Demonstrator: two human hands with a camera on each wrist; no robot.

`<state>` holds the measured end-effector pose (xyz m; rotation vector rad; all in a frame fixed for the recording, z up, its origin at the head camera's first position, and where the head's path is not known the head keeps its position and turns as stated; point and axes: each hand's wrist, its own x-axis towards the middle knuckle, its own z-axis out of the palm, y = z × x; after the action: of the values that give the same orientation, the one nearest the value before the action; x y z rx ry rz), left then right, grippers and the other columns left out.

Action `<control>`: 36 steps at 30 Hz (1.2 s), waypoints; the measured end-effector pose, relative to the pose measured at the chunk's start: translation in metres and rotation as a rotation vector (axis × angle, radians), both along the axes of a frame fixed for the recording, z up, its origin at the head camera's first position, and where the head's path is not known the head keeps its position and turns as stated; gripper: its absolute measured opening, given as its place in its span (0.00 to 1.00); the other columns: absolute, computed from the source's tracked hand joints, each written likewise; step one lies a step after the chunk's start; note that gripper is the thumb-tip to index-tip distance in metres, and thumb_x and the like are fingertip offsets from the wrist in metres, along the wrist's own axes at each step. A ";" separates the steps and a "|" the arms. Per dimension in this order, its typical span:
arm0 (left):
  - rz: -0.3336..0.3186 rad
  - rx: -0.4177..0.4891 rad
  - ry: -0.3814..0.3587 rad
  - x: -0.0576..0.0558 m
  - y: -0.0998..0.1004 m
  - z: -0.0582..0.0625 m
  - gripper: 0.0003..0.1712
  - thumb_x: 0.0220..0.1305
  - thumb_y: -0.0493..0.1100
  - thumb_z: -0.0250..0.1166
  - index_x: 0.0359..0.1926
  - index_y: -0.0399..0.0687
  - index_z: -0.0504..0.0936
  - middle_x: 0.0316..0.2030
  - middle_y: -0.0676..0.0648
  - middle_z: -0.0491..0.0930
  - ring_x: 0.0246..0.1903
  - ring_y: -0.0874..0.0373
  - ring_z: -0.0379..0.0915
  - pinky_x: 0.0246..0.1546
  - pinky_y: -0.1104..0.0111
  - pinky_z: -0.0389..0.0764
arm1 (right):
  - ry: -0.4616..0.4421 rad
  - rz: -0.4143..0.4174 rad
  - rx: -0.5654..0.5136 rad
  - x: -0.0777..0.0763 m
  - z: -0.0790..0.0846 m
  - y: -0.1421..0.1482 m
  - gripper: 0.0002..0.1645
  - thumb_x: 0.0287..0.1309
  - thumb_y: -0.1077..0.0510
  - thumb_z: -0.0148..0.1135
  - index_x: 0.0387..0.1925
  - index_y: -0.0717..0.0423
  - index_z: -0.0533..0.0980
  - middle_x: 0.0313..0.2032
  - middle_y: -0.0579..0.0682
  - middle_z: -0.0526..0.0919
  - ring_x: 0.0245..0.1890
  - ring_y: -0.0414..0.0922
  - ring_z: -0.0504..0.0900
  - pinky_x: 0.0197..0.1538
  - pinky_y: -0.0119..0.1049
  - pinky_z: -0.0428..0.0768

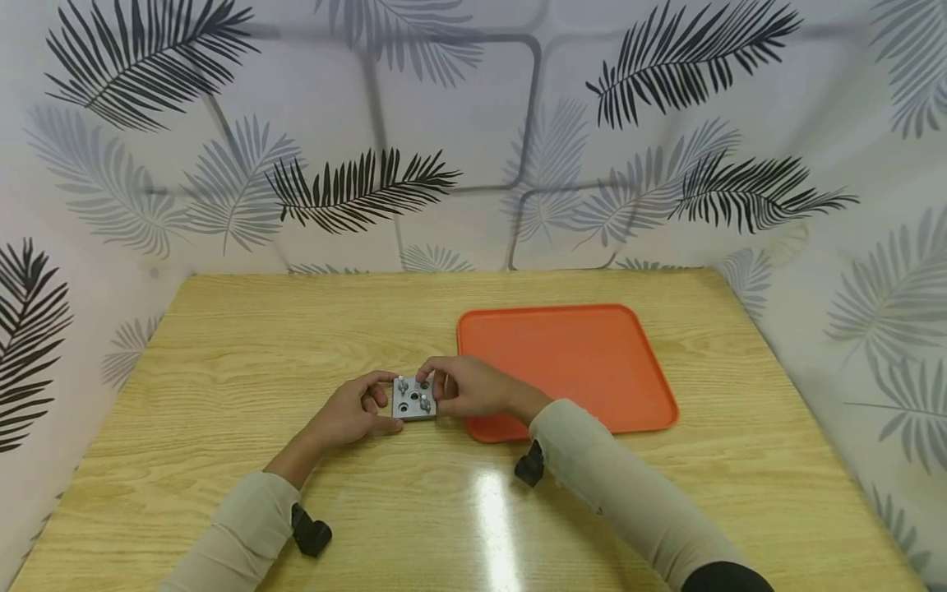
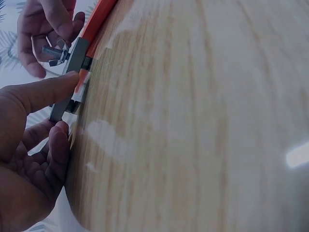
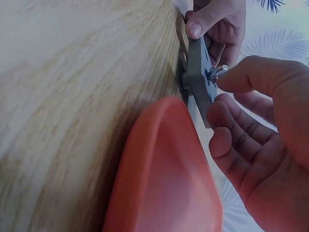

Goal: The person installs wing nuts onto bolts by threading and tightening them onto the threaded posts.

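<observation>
A small grey metal plate point(image 1: 414, 413) with several holes lies between both hands, left of the orange tray. Two bolts with wing nuts stand up from it: one wing nut point(image 1: 425, 404) at the near right, another point(image 1: 403, 385) at the far left. My left hand point(image 1: 357, 411) holds the plate's left end, thumb on the near edge, index finger at the far edge. My right hand point(image 1: 469, 386) is bent loosely around the near-right wing nut; its thumb point(image 3: 241, 77) touches it, while the index fingertip is apart, over the far-right hole. Dark bolt heads point(image 2: 87, 63) show under the plate.
An orange tray point(image 1: 562, 362) lies on the wood-grain table point(image 1: 296, 329), partly under my right wrist. Leaf-patterned cloth point(image 1: 473, 123) hangs behind the table and at its sides. Both sleeves carry a black wrist mount point(image 1: 311, 533).
</observation>
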<state>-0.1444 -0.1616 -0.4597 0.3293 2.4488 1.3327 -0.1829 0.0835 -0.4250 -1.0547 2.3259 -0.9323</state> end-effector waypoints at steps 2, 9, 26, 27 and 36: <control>-0.001 0.002 -0.001 0.000 0.000 0.000 0.39 0.55 0.41 0.76 0.66 0.41 0.71 0.39 0.44 0.72 0.30 0.56 0.64 0.30 0.69 0.69 | -0.009 0.008 0.003 0.000 0.000 -0.002 0.23 0.59 0.65 0.65 0.56 0.56 0.76 0.35 0.48 0.80 0.30 0.35 0.77 0.37 0.27 0.77; 0.003 0.013 -0.002 0.001 0.001 -0.001 0.40 0.54 0.41 0.76 0.67 0.41 0.71 0.39 0.44 0.72 0.30 0.57 0.63 0.29 0.70 0.69 | 0.032 0.005 0.010 0.003 0.002 -0.006 0.12 0.59 0.62 0.68 0.45 0.57 0.81 0.33 0.49 0.82 0.28 0.33 0.75 0.36 0.25 0.76; -0.001 -0.006 -0.005 -0.001 0.000 0.003 0.39 0.55 0.42 0.76 0.66 0.42 0.71 0.39 0.44 0.71 0.30 0.56 0.63 0.31 0.68 0.68 | 0.045 0.005 0.006 -0.003 -0.001 -0.003 0.17 0.59 0.64 0.61 0.51 0.55 0.78 0.35 0.48 0.81 0.30 0.36 0.78 0.37 0.28 0.78; -0.002 -0.005 -0.006 0.000 0.000 0.003 0.39 0.55 0.42 0.76 0.66 0.42 0.71 0.39 0.44 0.71 0.30 0.56 0.63 0.31 0.68 0.68 | 0.052 0.011 0.012 -0.003 -0.002 -0.003 0.18 0.58 0.64 0.63 0.52 0.56 0.78 0.36 0.48 0.81 0.31 0.36 0.78 0.37 0.27 0.78; 0.005 0.006 -0.011 0.001 0.001 0.003 0.40 0.54 0.42 0.77 0.67 0.42 0.71 0.39 0.44 0.71 0.31 0.56 0.63 0.31 0.68 0.68 | 0.067 -0.023 0.024 -0.002 -0.003 -0.004 0.05 0.56 0.62 0.67 0.36 0.56 0.80 0.30 0.47 0.82 0.29 0.34 0.75 0.36 0.25 0.75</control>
<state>-0.1435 -0.1605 -0.4565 0.3162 2.4389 1.3406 -0.1850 0.0798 -0.4282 -1.0669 2.4021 -0.8886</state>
